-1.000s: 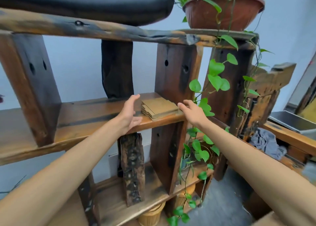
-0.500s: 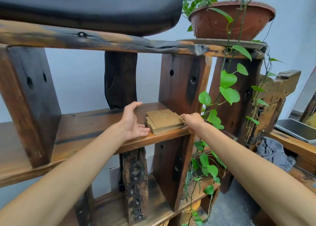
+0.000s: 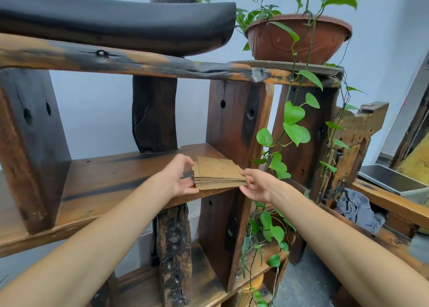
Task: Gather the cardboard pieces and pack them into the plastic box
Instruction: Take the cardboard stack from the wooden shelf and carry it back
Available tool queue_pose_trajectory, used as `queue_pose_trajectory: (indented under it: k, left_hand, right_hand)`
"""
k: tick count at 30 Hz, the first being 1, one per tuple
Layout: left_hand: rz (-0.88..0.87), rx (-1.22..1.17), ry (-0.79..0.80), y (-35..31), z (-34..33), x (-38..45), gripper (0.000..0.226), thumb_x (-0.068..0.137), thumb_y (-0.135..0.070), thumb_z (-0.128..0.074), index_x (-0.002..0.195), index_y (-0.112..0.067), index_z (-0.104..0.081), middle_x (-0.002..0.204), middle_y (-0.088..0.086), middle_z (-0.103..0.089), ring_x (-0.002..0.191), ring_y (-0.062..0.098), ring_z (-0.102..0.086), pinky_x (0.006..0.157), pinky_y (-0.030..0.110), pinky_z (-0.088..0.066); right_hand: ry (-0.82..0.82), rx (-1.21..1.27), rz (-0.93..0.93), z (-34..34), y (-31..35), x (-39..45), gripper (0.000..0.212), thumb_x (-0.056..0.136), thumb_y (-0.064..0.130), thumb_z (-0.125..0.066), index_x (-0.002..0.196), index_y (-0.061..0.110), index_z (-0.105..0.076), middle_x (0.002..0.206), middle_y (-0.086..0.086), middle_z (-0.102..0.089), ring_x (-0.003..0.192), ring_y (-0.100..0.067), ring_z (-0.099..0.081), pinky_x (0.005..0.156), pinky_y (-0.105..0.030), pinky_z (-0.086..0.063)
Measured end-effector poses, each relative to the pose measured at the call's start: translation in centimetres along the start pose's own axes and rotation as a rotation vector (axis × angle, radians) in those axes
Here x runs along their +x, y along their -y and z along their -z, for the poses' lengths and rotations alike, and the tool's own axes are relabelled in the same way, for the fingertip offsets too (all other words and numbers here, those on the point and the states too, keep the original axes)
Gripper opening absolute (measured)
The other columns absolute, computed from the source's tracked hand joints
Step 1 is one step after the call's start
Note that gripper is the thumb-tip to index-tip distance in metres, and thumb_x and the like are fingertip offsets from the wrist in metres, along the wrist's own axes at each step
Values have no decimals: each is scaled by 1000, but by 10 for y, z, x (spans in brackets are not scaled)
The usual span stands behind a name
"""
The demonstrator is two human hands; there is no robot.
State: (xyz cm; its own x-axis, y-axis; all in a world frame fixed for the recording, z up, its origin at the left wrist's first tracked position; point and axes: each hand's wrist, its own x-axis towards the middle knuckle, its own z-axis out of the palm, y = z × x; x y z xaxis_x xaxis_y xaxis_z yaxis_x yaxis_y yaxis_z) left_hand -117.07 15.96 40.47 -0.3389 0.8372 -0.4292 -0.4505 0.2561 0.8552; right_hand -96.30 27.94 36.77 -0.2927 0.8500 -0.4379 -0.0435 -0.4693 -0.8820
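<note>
A stack of brown cardboard pieces lies on the middle wooden shelf, near its front right end. My left hand grips the stack's left side, thumb low and fingers curled over the back. My right hand holds the stack's right corner, with the thumb on top and the fingers underneath. The stack juts slightly past the shelf's front edge. No plastic box is clearly in view.
A dark upright plank stands just behind the stack. A trailing green vine hangs from a brown pot right of my right hand. A grey tray and a grey cloth lie at the far right.
Both hands have closed in on the cardboard stack from its two sides and taken hold of it. The stack has slid towards the shelf's front edge.
</note>
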Motion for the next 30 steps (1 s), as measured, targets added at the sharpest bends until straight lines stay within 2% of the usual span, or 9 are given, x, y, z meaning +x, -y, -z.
queue_pose_trajectory:
  k: [2,5,10,12,16,19,21,27,30]
  left_hand:
    - [-48,108,-9,7,-4,0,35,89,-5,-55,123,-3,-49,102,17,-72,89,28,-73,94,54,-55]
    - [-53,197,-22,11,-8,1,31,91,-1,-57,121,-4,-59,102,15,-74,88,25,-72,78,43,-58]
    - [-57,204,-45,17,-9,-5,23,89,8,-56,108,-4,-59,78,14,-77,74,25,-72,58,37,-57]
    - [-59,173,-31,22,-8,-10,20,88,10,-57,103,-3,-59,68,14,-77,65,25,-74,51,32,-58]
    - [-116,114,-21,33,-14,-19,17,89,8,-63,104,0,-64,92,17,-77,81,28,-74,63,33,-61]
    - [-157,125,-14,46,-28,-27,12,89,7,-65,95,-4,-67,88,10,-75,77,21,-73,56,27,-59]
    - [-176,143,-12,55,-40,-31,12,88,6,-66,92,-6,-69,88,7,-73,79,17,-70,63,25,-57]
    - [-168,169,100,86,-76,-34,23,90,4,-64,110,-6,-70,103,8,-74,97,20,-69,81,28,-54]
    - [-176,200,149,107,-102,-41,27,90,4,-62,112,-8,-72,98,4,-75,94,17,-70,71,24,-53]
  right_hand:
    - [-14,8,-8,1,-3,-4,13,95,21,-68,104,13,-64,89,3,-58,82,-6,-61,66,-24,-61]
    - [-44,61,7,1,-9,-8,11,93,20,-70,96,14,-63,71,4,-56,69,-6,-59,51,-20,-59]
    - [-52,60,40,7,-14,-22,15,91,21,-72,101,12,-64,67,-1,-66,67,-11,-65,50,-22,-56]
    - [-50,58,53,12,-17,-28,19,90,23,-73,103,12,-65,73,-3,-69,70,-12,-67,55,-23,-56]
    - [-85,74,106,27,-23,-43,31,88,24,-75,113,8,-65,88,-5,-75,71,-12,-71,54,-23,-57]
    - [-147,68,164,45,-29,-58,29,90,25,-75,111,7,-67,85,-5,-79,75,-13,-73,54,-22,-58]
    - [-197,39,202,58,-32,-68,29,91,26,-75,110,5,-67,90,-7,-77,77,-14,-72,56,-21,-59]
    - [-298,19,246,106,-40,-107,22,93,23,-74,105,5,-69,105,-11,-76,85,-14,-70,56,-20,-58]
    - [-362,26,279,136,-49,-127,24,94,23,-73,109,5,-71,112,-12,-75,99,-17,-71,69,-24,-59]
